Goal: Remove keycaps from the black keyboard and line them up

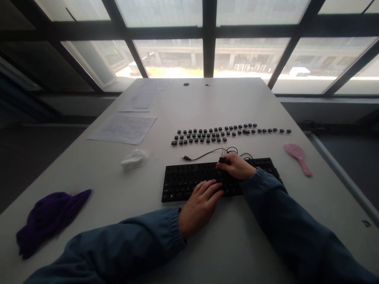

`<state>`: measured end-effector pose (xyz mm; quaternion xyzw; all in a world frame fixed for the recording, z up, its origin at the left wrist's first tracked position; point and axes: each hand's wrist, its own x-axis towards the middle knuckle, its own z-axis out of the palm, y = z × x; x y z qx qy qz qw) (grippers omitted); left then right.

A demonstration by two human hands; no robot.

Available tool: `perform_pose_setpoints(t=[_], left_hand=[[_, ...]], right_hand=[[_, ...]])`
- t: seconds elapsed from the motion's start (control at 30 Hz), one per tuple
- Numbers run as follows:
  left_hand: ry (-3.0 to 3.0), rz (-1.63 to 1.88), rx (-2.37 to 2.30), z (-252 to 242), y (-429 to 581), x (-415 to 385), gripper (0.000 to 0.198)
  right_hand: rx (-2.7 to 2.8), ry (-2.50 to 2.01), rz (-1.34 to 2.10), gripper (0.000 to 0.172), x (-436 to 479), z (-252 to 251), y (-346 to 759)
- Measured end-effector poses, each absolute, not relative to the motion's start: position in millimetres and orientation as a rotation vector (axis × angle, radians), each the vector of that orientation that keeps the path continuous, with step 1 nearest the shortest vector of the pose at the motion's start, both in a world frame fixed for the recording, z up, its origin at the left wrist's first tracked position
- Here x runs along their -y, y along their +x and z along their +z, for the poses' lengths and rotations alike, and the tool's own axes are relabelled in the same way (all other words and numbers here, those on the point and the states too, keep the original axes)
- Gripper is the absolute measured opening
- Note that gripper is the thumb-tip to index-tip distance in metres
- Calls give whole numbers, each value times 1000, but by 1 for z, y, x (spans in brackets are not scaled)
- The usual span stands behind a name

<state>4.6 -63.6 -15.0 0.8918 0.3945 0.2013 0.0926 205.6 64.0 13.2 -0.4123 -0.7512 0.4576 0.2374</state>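
Note:
A black keyboard [177, 183] lies on the white table in front of me, with many keycaps off its upper rows. My left hand [201, 205] rests over its lower edge, fingers stretched out and lying on the keys. Above the keyboard's middle, my right hand [237, 166] is closed on a small black keycap puller [222, 158] whose thin wire prongs point up. Whether a keycap is caught in it I cannot tell. Several loose black keycaps [207, 140] stand in rows beyond the keyboard. The keyboard's USB cable [204, 155] curls just behind it.
To the right lies a pink hairbrush [297, 157]. On the left are a crumpled clear plastic bag [134, 159], a purple cloth [50, 217] and printed paper sheets [124, 127]. Two round holes pierce the table's far end, by the windows.

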Motion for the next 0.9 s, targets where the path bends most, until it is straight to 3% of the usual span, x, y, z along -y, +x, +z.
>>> perform_pose_setpoints(t=[0.33, 0.9], left_hand=[[2669, 560, -1165, -13, 4, 63, 35], [2590, 646, -1179, -15, 7, 65, 34]], right_hand=[[2196, -1043, 932, 17, -42, 11, 202], [1996, -1113, 711, 14, -20, -9, 202]])
